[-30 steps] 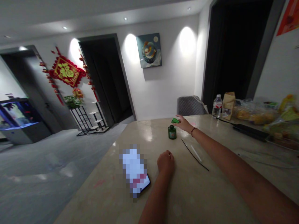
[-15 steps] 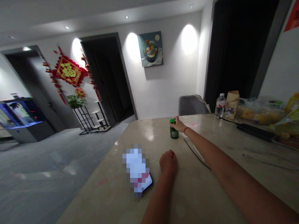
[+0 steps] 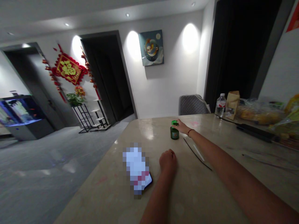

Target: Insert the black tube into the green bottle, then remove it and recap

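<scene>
A small dark green bottle (image 3: 174, 134) with a label stands upright on the far part of the table. My right hand (image 3: 183, 127) reaches out to it, fingers closed round the bright green cap (image 3: 174, 123) at its top. Whether the cap sits on the bottle or is lifted off cannot be told. My left hand (image 3: 168, 159) rests on the tabletop, nearer to me, curled into a loose fist with nothing visible in it. To its left lies a phone (image 3: 147, 181), its lit screen mostly blurred out.
A thin dark cable (image 3: 197, 155) lies under my right forearm on the stone-look table (image 3: 112, 183). On the right are a water bottle (image 3: 220, 105), a paper bag (image 3: 232, 105), plastic-wrapped food (image 3: 254, 112) and a long black object (image 3: 255, 132). A grey chair (image 3: 193, 105) stands beyond.
My right hand has shifted slightly right and down, with the green cap in it. The left hand stays put, and the phone lies where it was.
</scene>
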A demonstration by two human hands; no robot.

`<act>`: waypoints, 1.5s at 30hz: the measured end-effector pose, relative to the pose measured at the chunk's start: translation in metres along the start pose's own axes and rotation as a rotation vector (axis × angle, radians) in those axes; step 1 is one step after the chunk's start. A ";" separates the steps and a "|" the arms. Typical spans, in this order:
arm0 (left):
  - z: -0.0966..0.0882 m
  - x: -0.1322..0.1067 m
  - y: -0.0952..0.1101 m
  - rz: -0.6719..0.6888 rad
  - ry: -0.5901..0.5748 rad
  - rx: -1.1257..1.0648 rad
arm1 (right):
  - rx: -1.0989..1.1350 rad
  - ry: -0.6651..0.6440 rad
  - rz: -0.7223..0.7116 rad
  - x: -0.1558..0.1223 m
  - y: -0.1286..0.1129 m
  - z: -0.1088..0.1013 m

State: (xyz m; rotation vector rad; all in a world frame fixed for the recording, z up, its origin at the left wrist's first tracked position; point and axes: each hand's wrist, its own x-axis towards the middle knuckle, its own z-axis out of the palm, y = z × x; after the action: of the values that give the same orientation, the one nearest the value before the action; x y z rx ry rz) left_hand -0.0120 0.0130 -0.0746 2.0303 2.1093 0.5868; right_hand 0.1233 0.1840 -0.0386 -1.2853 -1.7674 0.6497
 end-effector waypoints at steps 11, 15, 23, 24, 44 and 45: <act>0.000 0.001 0.001 0.029 0.103 -0.128 | 0.506 -0.331 -0.102 -0.081 -0.029 -0.007; -0.005 0.002 0.000 0.061 0.018 -0.120 | 0.555 -0.309 -0.110 -0.103 -0.033 0.000; -0.006 0.003 -0.001 0.062 0.024 -0.067 | 0.525 -0.073 -0.089 -0.129 -0.027 -0.008; -0.006 0.003 0.000 0.062 0.020 -0.068 | 0.523 -0.029 -0.080 -0.133 -0.026 -0.014; -0.001 0.007 -0.003 0.083 0.068 -0.095 | 0.573 0.019 0.051 -0.133 -0.031 -0.026; 0.000 0.007 -0.003 0.093 0.068 -0.092 | 0.540 0.057 0.058 -0.132 -0.027 -0.026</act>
State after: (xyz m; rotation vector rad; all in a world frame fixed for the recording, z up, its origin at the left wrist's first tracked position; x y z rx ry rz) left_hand -0.0156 0.0200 -0.0743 2.0945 1.9935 0.7628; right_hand 0.1479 0.0494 -0.0461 -0.9681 -1.3790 1.0285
